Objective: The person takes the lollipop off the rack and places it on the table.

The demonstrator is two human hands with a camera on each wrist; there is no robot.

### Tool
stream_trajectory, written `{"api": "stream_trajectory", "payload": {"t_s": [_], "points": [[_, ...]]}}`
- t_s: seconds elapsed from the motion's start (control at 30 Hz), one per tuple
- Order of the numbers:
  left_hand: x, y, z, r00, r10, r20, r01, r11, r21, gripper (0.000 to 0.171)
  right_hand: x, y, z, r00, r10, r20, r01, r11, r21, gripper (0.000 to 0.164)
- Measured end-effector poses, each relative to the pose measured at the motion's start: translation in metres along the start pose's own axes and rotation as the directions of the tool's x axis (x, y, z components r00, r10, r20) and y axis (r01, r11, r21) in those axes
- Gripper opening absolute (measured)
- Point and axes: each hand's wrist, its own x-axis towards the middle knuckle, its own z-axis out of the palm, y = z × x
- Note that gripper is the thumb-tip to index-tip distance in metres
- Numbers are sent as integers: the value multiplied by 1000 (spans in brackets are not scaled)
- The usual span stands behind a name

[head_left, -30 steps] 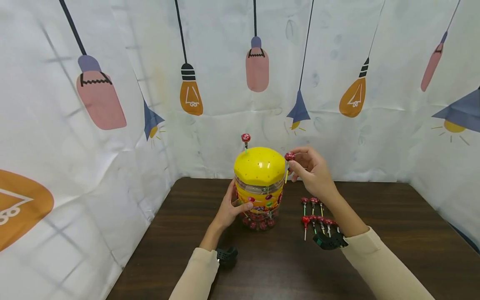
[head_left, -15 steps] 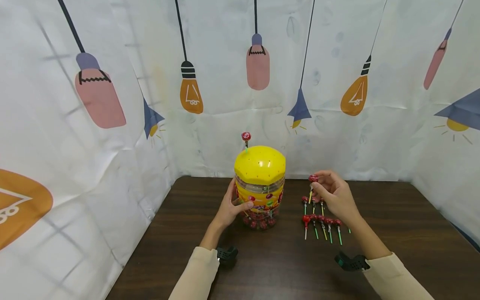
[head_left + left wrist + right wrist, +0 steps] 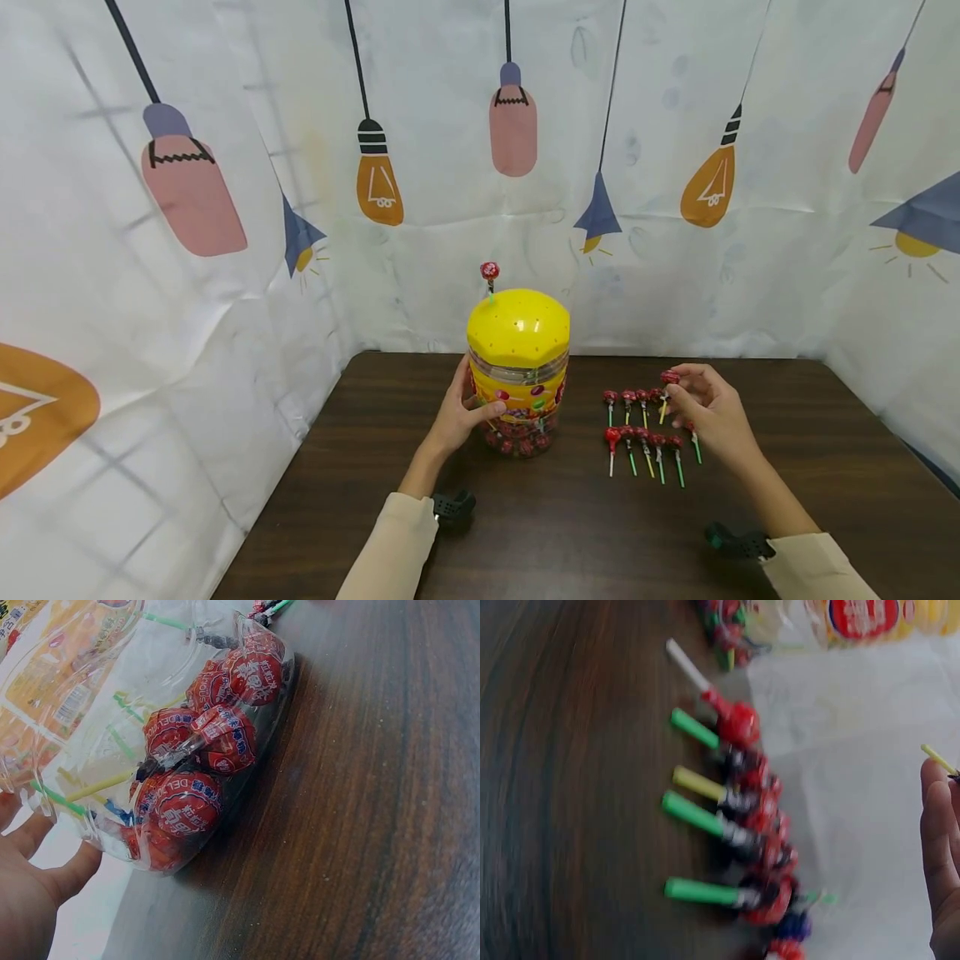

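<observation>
A clear candy jar (image 3: 521, 402) with a faceted yellow lid (image 3: 519, 329) stands on the table, wrapped lollipops (image 3: 225, 739) visible through its lower wall. My left hand (image 3: 456, 418) grips its left side, thumb across the front. One lollipop (image 3: 490, 271) sticks upright from the lid's small holes. Over the table to the right, my right hand (image 3: 712, 414) pinches a red-wrapped lollipop (image 3: 670, 378) with its yellow stick (image 3: 939, 758) pointing down. That lollipop is at the right end of a back row of three lollipops (image 3: 627, 397).
In front of the back row lies a second row of several lollipops (image 3: 645, 437), with green, yellow and white sticks. Dark wood table (image 3: 555, 533) extends around everything. A white curtain (image 3: 435, 292) printed with lamps hangs behind and at the sides.
My right hand has carried the lollipop from beside the jar's lid rightward and down to the back row's right end. My left hand has stayed on the jar.
</observation>
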Motion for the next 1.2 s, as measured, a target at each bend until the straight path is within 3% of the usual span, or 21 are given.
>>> {"api": "stream_trajectory", "payload": {"t_s": [0.37, 0.57, 0.83, 1.2], "points": [[-2, -2, 0, 1000, 21, 12, -21, 1000, -6, 97, -5, 32, -35, 996, 73, -49, -72, 997, 7, 29], [-1, 0, -1, 1000, 14, 3, -14, 1000, -5, 99, -5, 47, -51, 995, 94, -26, -96, 992, -80, 31], [-1, 1, -1, 1000, 7, -1, -7, 1000, 3, 100, -11, 64, -69, 983, 160, 92, -144, 976, -166, 36], [0, 0, 0, 1000, -1, 0, 1, 1000, 6, 100, -14, 75, -74, 924, 303, 235, -254, 943, -217, 42]]}}
